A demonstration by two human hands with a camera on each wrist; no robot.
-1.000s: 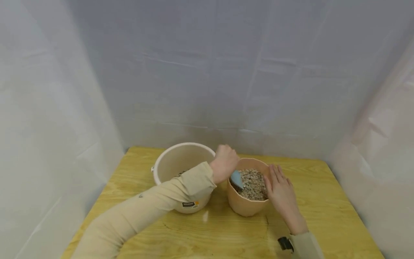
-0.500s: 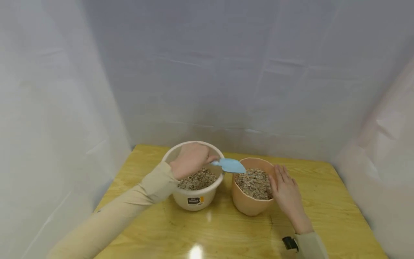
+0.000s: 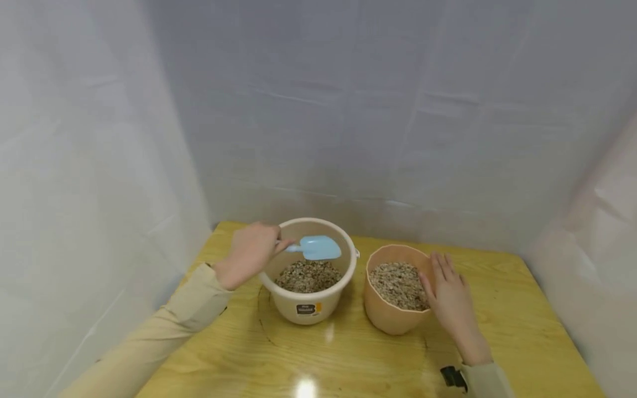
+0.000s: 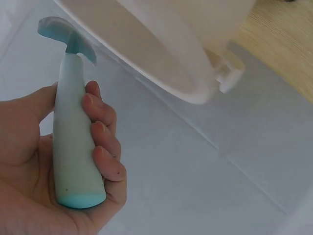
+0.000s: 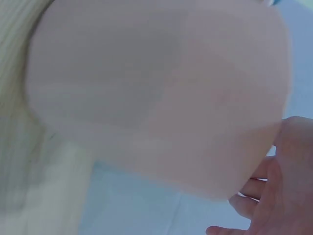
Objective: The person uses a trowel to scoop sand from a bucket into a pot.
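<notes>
Left hand (image 3: 249,253) has carried the blue scoop (image 3: 317,247) off the peach pot (image 3: 393,312) and now grips it over the gravel in the cream bucket (image 3: 308,301); right hand (image 3: 450,296) stays flat, fingers straight, against the pot's rim. Left wrist view shows fingers (image 4: 105,142) curled round the scoop's handle (image 4: 73,142), hidden in the head view; right wrist view is just blurred pot wall (image 5: 156,93). Yellow wooden table (image 3: 348,359), white sheeting (image 3: 348,110) on three sides.
</notes>
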